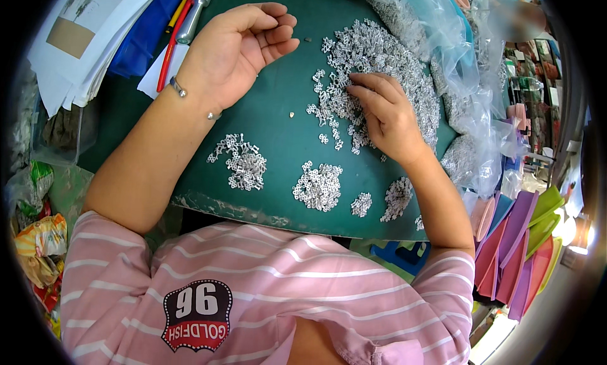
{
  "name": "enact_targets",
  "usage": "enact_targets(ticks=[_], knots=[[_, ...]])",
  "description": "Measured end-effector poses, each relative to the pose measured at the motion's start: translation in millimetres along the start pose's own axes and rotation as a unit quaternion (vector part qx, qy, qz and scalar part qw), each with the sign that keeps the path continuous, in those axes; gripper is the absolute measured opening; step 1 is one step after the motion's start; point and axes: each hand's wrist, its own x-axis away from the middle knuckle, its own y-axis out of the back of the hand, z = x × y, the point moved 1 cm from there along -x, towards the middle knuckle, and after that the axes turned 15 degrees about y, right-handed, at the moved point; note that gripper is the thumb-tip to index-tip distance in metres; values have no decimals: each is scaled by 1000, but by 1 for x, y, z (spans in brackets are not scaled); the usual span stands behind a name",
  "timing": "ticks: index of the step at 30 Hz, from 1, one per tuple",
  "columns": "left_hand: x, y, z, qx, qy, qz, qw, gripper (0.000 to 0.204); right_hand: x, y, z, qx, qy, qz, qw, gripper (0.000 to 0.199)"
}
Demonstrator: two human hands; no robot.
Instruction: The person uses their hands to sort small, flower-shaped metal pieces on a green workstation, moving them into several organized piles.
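R hand (393,118) reached into the near-left side of a big heap (408,68) of tiny silver metal pcs; its fingers were bent, tips down among the pcs, but can't tell if they pinched any. L hand (237,58) hung palm-up over the green table (272,134), fingers loosely curled w/ a gap to the palm, nothing seen in it. Loose pcs lay scattered along the heap's L side. Nr the wearer's edge sat smaller piles, incl. one far L (246,169) and one mid-edge (318,186). Step in hand looked like picking or sorting pcs off the heap; next move prob. called for a light fingertip pinch, w/o dragging neighbours along. Beyond: clear plastic bags (458,74) R of the heap, red pen (170,58) by the L wrist.
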Motion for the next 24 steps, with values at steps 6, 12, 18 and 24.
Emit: enact_targets(ticks=[6,12,18,24], knots=[[0,1,-1,-10,-6,-19,1000,18,-16,-12,1,-30,-94,-64,993,16],[-2,4,-2,40,23,-14,999,18,-31,-14,0,-104,-102,-40,989,14],[1,-2,-4,41,15,-61,997,17,-59,22,-48,-294,-346,-205,867,18],[-4,4,-4,52,25,-45,997,15,-68,34,-73,-343,-362,-330,802,28]])
